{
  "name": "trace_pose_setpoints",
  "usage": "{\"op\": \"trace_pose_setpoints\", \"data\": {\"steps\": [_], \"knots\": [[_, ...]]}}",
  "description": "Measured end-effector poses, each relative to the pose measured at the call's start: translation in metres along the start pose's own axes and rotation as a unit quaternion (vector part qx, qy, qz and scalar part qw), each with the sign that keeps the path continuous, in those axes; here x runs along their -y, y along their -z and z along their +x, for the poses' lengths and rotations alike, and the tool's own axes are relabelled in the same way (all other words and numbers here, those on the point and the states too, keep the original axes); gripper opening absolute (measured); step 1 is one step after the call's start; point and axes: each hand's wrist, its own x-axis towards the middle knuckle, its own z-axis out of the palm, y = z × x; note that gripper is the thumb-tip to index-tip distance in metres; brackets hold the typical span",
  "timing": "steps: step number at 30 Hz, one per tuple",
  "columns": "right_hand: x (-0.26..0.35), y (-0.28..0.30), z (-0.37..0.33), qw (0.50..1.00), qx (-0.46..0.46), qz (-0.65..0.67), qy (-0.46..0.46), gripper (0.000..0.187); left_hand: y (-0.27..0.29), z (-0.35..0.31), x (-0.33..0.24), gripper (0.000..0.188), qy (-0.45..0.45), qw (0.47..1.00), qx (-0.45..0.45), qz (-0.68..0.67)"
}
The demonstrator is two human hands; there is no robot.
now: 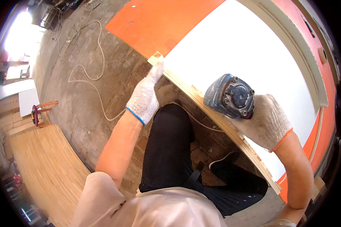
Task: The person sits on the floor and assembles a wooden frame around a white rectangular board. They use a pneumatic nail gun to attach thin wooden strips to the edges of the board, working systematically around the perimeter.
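Observation:
My right hand point(268, 123), in a pale knit glove with an orange cuff, grips a dark blue and black air nailer point(236, 96). Only the top of the nailer shows, standing over the near edge of a white panel point(231, 41); its tip is hidden. Along that edge runs a light wooden strip point(189, 90), with further pieces of wood beside it toward the lower right. My left hand point(144, 99), gloved with a blue cuff, is closed around the strip's far left end. Its fingers are partly hidden under the wood.
Beneath the panel is an orange sheet point(159, 22). A long pale frame piece point(295, 41) lies along the panel's right side. A pale hose point(100, 60) winds over the concrete floor point(113, 72). A stack of thin wooden boards point(49, 166) stands at lower left.

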Motion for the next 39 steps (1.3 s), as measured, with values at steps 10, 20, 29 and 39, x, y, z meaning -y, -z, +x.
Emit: {"op": "trace_pose_setpoints", "data": {"steps": [10, 20, 29, 39], "knots": [[0.003, 0.008, 0.004, 0.999, 0.04, 0.019, -0.027, 0.021, 0.014, 0.016, 0.013, 0.062, 0.0, 0.999, 0.026, 0.038], [0.026, 0.012, 0.023, 0.995, -0.065, 0.028, 0.073, 0.024, 0.012, 0.01, 0.017, 0.063, -0.031, 0.996, 0.028, 0.075], [0.025, 0.006, 0.034, 0.995, -0.045, 0.036, 0.08, 0.021, 0.016, 0.017, 0.018, 0.061, -0.045, 0.997, 0.034, 0.054], [-0.006, 0.035, -0.003, 0.993, -0.066, 0.055, 0.083, 0.018, 0.007, 0.015, 0.01, 0.059, -0.048, 0.998, -0.003, 0.042]]}}
